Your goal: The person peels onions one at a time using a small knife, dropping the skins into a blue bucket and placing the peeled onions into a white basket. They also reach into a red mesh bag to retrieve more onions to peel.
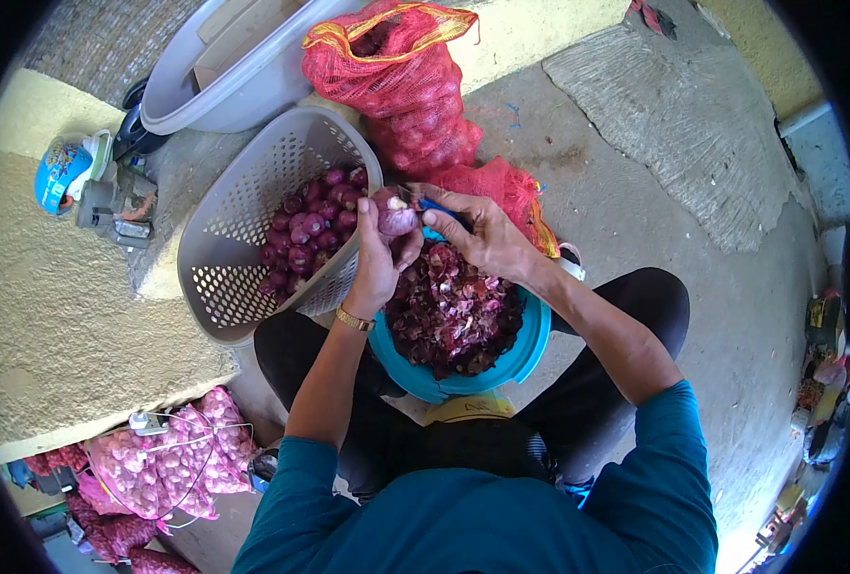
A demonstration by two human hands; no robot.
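Observation:
A red onion [398, 220] rests in my left hand [375, 263], its fingers curled around it and a pale end showing at the top. My right hand [490, 234] grips a small blue-handled knife [435, 206] against the onion's right side; its blade hardly shows. Below both hands, a turquoise basin [536, 337] between my legs holds a heap of dark red onion skins [456, 311]. Left of my left hand leans a grey perforated basket [222, 225] with many purple onions [308, 230] inside.
Red mesh sacks of onions [425, 115] stand beyond the basket, one slumped near the basin [497, 191]. A large grey tub [243, 81] sits at the upper left. Pink sacks [162, 464] lie at the lower left. A low step [80, 316] borders the left side.

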